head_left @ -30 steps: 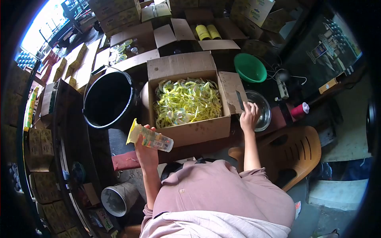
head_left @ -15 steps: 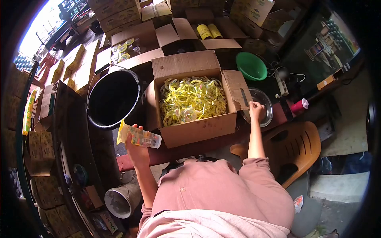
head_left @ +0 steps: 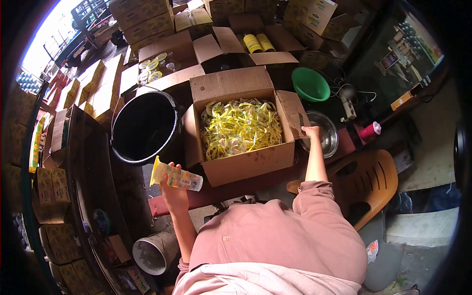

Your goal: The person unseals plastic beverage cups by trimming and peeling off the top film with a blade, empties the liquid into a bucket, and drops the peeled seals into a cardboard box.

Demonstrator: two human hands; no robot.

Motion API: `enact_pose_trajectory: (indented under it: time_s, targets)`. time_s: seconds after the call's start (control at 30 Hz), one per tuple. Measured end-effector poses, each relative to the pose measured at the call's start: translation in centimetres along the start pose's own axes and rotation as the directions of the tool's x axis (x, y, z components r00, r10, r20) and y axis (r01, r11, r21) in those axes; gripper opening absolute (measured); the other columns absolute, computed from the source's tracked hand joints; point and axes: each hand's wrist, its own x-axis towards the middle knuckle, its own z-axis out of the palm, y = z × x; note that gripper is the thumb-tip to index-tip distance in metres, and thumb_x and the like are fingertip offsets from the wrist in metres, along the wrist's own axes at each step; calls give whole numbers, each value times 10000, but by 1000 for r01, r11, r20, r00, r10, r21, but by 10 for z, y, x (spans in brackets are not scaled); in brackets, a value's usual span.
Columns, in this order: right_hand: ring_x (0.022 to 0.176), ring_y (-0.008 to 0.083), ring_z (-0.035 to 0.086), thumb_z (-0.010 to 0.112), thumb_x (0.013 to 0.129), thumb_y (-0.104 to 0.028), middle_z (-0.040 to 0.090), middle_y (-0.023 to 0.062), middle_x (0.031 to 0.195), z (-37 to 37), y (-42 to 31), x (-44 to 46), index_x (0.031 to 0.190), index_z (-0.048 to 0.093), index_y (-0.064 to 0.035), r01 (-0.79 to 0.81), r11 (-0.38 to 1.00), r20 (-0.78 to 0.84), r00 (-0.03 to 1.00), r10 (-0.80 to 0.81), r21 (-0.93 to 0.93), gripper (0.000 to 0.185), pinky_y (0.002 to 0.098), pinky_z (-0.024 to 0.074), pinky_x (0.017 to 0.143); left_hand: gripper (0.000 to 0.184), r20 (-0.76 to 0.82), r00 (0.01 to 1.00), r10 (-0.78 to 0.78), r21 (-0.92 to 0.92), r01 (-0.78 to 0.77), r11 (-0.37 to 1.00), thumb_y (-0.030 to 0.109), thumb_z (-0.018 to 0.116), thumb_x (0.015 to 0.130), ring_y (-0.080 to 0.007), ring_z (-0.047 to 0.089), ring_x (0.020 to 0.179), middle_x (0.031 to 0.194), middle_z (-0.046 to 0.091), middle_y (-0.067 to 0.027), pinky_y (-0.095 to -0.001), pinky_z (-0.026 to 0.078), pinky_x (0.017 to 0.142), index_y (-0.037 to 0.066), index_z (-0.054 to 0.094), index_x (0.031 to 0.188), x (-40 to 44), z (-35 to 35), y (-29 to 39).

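My left hand (head_left: 173,194) is closed around a clear plastic cup (head_left: 185,180) with printed labelling and a yellow film lid, held tilted on its side, lid end to the left. My right hand (head_left: 311,132) is pinched at the right flap of a carton, over the edge of a metal bowl (head_left: 325,129). From its fingertips a thin dark blade-like tool (head_left: 301,119) seems to extend across the flap; its handle is hidden. Between the hands stands the open cardboard box (head_left: 248,164), filled with yellow and clear plastic strips (head_left: 241,125).
A large black bucket (head_left: 169,105) stands left of the box. Behind are a carton of lidded cups (head_left: 155,66) and one with yellow cylinders (head_left: 253,44). A green basin (head_left: 310,84) sits back right. An orange-brown chair (head_left: 378,177) is at the right, a grey bucket (head_left: 169,243) lower left.
My left hand and the cup have shifted slightly right and down in the view. The right hand has drawn a little left, closer to the box flap. The whole scene shifted slightly.
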Motion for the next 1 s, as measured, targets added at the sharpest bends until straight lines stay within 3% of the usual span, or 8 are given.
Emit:
enact_pose_trajectory:
  time_s: [0.17,0.27,0.47,0.57,0.7,0.77,0.87,1.0]
  targets:
    - [1141,295,471,697,655,-429,520,177,1193,-16,-59,-61,1012,637,-78,-265,937,-255,945,206,-225,505,441,336,966,439,16,1000,14,25,-15,1000,250,527,833,-227,494,1046,1145,490,-111,-399,435,834,68,385,1206,7,-10,1]
    - [1189,310,416,687,663,-433,438,165,1285,-18,-85,-84,1132,563,-73,-323,901,-236,936,260,-290,604,450,314,981,430,7,1000,13,68,-13,998,252,533,836,-224,501,1042,1139,497,-108,-395,437,826,70,395,1201,15,-8,11]
    - [1075,303,524,696,624,-318,552,159,1150,-4,-47,-35,1075,599,-60,-323,941,-239,926,293,-99,529,458,314,974,401,100,992,71,180,-88,980,269,520,853,-209,491,1058,1122,513,-94,-383,415,860,63,430,1185,45,-15,39]
    - [915,257,613,708,611,-300,656,68,957,1,-48,-26,962,666,-157,-154,980,-249,961,119,-128,382,466,368,906,401,183,971,154,191,-188,963,186,570,830,-213,529,1019,1107,535,-105,-365,438,823,64,430,1184,65,-17,60]
    - [762,229,625,709,657,-243,671,17,816,30,-109,-84,960,655,-181,136,990,-638,761,-120,-24,314,392,459,670,385,307,899,313,267,-397,878,139,615,798,-212,575,942,1043,573,-105,-329,467,787,25,480,1140,96,-9,82]
    - [610,110,579,708,671,-101,652,47,716,58,-141,-92,1008,640,-135,450,797,-464,851,-247,402,345,249,446,572,314,285,894,344,517,-446,731,138,626,785,-168,587,883,976,601,-72,-296,463,768,33,546,1069,114,-3,88]
    - [570,50,515,661,737,-53,628,11,711,99,-233,-171,987,650,-65,541,548,-226,812,-539,638,251,194,425,558,298,514,798,315,628,-600,495,65,696,708,-139,590,854,912,626,-64,-265,460,765,8,590,981,153,-12,87]
    - [586,50,511,628,747,-4,610,0,676,135,-327,-275,975,658,-76,725,479,-96,594,-799,495,242,211,416,540,436,562,768,307,659,-640,396,36,741,640,-149,586,871,958,612,-78,-274,463,802,3,535,1022,192,-18,66]
